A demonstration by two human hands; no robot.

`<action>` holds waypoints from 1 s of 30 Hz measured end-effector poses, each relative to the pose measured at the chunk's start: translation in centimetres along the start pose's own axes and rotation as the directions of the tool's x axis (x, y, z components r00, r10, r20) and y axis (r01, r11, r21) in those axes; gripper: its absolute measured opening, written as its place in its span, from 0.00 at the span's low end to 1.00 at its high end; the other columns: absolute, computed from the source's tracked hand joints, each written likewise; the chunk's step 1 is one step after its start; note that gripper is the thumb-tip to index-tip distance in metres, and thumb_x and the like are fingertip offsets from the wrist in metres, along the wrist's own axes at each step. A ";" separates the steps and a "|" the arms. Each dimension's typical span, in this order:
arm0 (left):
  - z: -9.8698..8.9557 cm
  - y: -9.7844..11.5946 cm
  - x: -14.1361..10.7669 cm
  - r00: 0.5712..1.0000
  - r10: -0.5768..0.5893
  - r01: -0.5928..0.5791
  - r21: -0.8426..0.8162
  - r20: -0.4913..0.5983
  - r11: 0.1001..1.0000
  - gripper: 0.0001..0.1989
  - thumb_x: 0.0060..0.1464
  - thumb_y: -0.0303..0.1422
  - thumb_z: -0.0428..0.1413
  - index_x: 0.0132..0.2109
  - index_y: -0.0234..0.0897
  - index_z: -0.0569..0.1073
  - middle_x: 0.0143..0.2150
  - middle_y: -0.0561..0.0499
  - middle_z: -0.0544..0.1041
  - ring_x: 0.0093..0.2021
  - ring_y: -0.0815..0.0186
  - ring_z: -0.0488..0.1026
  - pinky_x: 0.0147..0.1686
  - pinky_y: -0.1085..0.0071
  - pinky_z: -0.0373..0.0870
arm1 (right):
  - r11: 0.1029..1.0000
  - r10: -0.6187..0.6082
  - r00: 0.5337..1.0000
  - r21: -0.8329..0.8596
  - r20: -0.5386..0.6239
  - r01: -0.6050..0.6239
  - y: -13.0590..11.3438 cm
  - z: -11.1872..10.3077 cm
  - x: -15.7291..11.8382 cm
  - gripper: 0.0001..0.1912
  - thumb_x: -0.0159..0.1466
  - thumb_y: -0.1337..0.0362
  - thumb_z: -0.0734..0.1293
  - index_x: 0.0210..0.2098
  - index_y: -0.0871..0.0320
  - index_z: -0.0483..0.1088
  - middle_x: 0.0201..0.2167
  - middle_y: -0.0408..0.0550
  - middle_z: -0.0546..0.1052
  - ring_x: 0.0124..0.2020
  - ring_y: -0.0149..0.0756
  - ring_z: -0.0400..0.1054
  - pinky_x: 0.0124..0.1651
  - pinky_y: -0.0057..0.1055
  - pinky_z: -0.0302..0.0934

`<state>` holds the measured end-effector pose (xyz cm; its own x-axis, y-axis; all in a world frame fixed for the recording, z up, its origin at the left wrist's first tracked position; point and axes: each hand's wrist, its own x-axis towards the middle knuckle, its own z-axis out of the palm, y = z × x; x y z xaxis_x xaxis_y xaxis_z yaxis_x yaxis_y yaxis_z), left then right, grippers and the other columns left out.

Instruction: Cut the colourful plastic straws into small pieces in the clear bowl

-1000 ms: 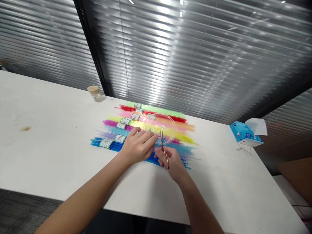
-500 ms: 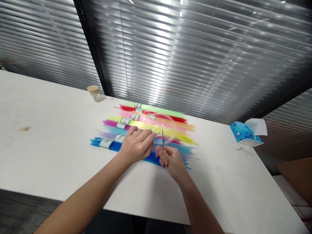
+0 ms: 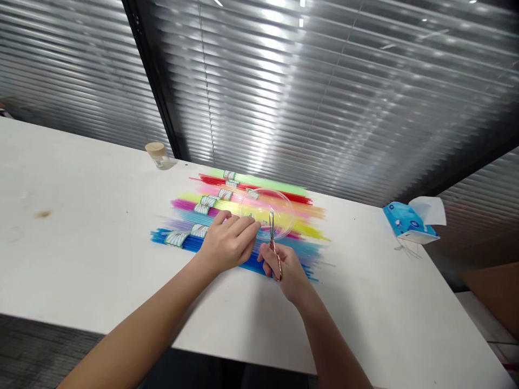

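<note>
My right hand (image 3: 286, 269) grips a pair of scissors (image 3: 272, 232) by rose-gold handles, its metal blades pointing away from me over a clear round dish (image 3: 290, 210). Small bluish bits lie in the dish. Just left of the blades, my left hand (image 3: 231, 241) is closed, fingertips pressed together; what they pinch is too small to make out. Under both hands and the dish lie bundles of thin coloured sticks, with a blue bundle (image 3: 253, 263) nearest me and a red bundle (image 3: 298, 198) farther back. Patterned paper bands (image 3: 176, 239) wrap the bundles near their left ends.
A small jar with a wooden-looking lid (image 3: 156, 149) stands at the table's back edge, left of the bundles. A blue tissue pack (image 3: 407, 222) lies at the right edge of the white table (image 3: 101, 259). Window blinds (image 3: 251, 81) rise behind.
The scissor blades, a single line before, now show slightly parted. Both hands have hardly moved.
</note>
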<state>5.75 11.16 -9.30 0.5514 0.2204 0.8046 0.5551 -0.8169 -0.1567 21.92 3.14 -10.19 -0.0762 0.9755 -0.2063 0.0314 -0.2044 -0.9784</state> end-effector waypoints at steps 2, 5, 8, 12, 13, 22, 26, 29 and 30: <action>0.0 0.0 0.0 1.000 0.008 -0.008 -0.013 0.005 1.000 0.07 0.57 0.23 0.53 0.43 0.35 0.71 0.35 0.51 0.79 0.30 0.67 0.73 0.35 0.64 0.62 | 1.000 0.006 1.000 -0.009 -0.006 -0.006 -0.1 0.0 0.0 0.30 0.61 0.35 0.66 0.25 0.58 0.64 0.18 0.37 0.59 0.21 0.27 0.47 0.26 0.30 0.42; 0.0 0.0 0.0 1.000 0.014 -0.014 -0.019 0.007 1.000 0.07 0.58 0.23 0.53 0.43 0.34 0.71 0.35 0.51 0.79 0.30 0.66 0.73 0.35 0.63 0.62 | 1.000 0.004 1.000 -0.014 -0.006 -0.004 -0.1 0.0 0.0 0.31 0.61 0.35 0.66 0.25 0.58 0.64 0.17 0.37 0.59 0.21 0.27 0.47 0.26 0.29 0.42; 0.0 0.0 -0.1 1.000 0.008 -0.008 -0.020 0.012 1.000 0.07 0.58 0.23 0.52 0.43 0.35 0.70 0.35 0.51 0.79 0.30 0.67 0.73 0.35 0.64 0.61 | 1.000 0.011 1.000 -0.014 -0.006 -0.011 0.0 -0.1 -0.1 0.31 0.60 0.35 0.66 0.25 0.58 0.64 0.17 0.38 0.60 0.21 0.27 0.48 0.25 0.29 0.42; -0.1 -0.1 -0.1 1.000 -0.001 0.001 -0.014 0.026 1.000 0.08 0.59 0.23 0.51 0.44 0.37 0.70 0.35 0.52 0.79 0.30 0.67 0.73 0.35 0.64 0.61 | 1.000 0.024 1.000 -0.001 -0.015 -0.024 0.2 -0.1 0.0 0.30 0.60 0.35 0.67 0.24 0.57 0.64 0.17 0.38 0.60 0.21 0.28 0.49 0.25 0.30 0.42; -0.1 -0.1 -0.1 1.000 -0.001 0.001 -0.013 0.026 1.000 0.08 0.59 0.23 0.50 0.44 0.37 0.70 0.35 0.52 0.79 0.30 0.67 0.73 0.35 0.64 0.61 | 1.000 0.025 1.000 0.000 -0.018 -0.025 0.1 -0.1 0.0 0.30 0.60 0.36 0.67 0.23 0.57 0.64 0.16 0.38 0.60 0.21 0.28 0.49 0.25 0.30 0.42; -0.1 -0.1 0.0 1.000 0.005 -0.005 -0.011 0.016 1.000 0.08 0.58 0.23 0.51 0.44 0.35 0.70 0.35 0.52 0.79 0.30 0.67 0.73 0.35 0.64 0.61 | 1.000 0.011 0.999 -0.003 -0.036 -0.011 -0.4 0.0 -0.2 0.29 0.61 0.38 0.68 0.23 0.57 0.63 0.16 0.38 0.61 0.21 0.29 0.50 0.26 0.30 0.43; 0.0 0.0 -0.1 1.000 0.001 0.000 -0.007 0.011 1.000 0.08 0.58 0.23 0.51 0.44 0.36 0.70 0.35 0.52 0.80 0.30 0.67 0.73 0.35 0.64 0.61 | 1.000 0.019 1.000 0.003 -0.014 -0.019 -0.2 0.0 -0.1 0.29 0.61 0.37 0.67 0.23 0.57 0.63 0.16 0.38 0.61 0.21 0.28 0.49 0.26 0.30 0.43; 0.0 0.0 -0.1 1.000 -0.001 0.001 -0.014 0.015 1.000 0.08 0.59 0.24 0.50 0.43 0.37 0.70 0.34 0.53 0.79 0.30 0.68 0.73 0.35 0.65 0.60 | 1.000 0.023 1.000 -0.005 -0.007 -0.023 -0.1 0.0 -0.1 0.29 0.60 0.37 0.68 0.24 0.56 0.62 0.17 0.38 0.59 0.21 0.29 0.48 0.25 0.29 0.42; 0.0 0.0 -0.1 1.000 0.002 -0.002 -0.020 0.019 1.000 0.08 0.59 0.24 0.50 0.43 0.37 0.70 0.34 0.52 0.79 0.30 0.67 0.73 0.35 0.65 0.60 | 1.000 0.019 1.000 -0.014 -0.005 -0.019 -0.1 0.0 -0.1 0.29 0.60 0.38 0.68 0.24 0.56 0.61 0.18 0.38 0.58 0.22 0.29 0.48 0.25 0.29 0.42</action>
<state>5.70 11.15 -9.35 0.5648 0.2287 0.7929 0.5412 -0.8280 -0.1467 21.94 3.08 -10.10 -0.0702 0.9718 -0.2252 0.0467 -0.2223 -0.9739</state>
